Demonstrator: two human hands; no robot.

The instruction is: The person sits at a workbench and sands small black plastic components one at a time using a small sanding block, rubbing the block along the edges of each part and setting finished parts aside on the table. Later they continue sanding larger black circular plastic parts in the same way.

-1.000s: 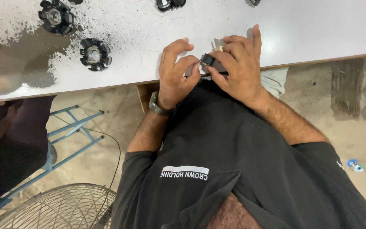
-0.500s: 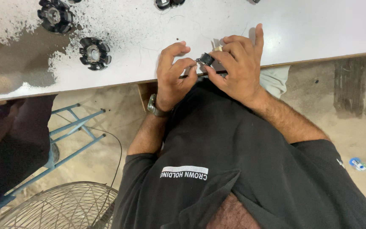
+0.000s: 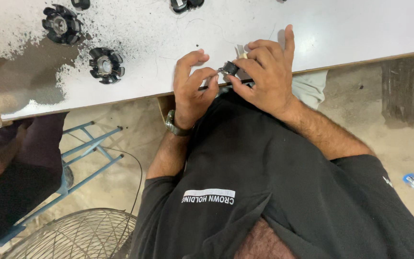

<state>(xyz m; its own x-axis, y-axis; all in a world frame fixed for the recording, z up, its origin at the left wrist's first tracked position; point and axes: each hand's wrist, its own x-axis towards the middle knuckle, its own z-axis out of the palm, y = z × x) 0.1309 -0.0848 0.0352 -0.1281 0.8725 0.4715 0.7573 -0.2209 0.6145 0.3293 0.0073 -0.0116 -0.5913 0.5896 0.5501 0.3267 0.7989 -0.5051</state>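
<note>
head view: white, dust-speckled tabletop (image 3: 341, 33) across the upper frame, front edge slanting from lower left to upper right, sandy floor open beneath. bare stretch of table right of the hands; more crowded at left, with two black, toothed, ring-shaped plastic parts (image 3: 105, 65) (image 3: 61, 24) amid dark powder, well apart from the hands. more black pieces (image 3: 186, 5) cut off at the top edge. below the table edge at left, a blue metal frame (image 3: 89, 144) and a round wire fan guard (image 3: 80, 235).

both hands close together right at the table's front edge. left hand (image 3: 192, 88), wristwatch (image 3: 174, 125) on the wrist, fingers curled, fingertips pinching toward the small black part (image 3: 230, 68). right hand (image 3: 264, 72) clamped on that same part between thumb and fingers, index raised. part held between the two hands, just over the table edge; contact with the tabletop impossible to tell.
</note>
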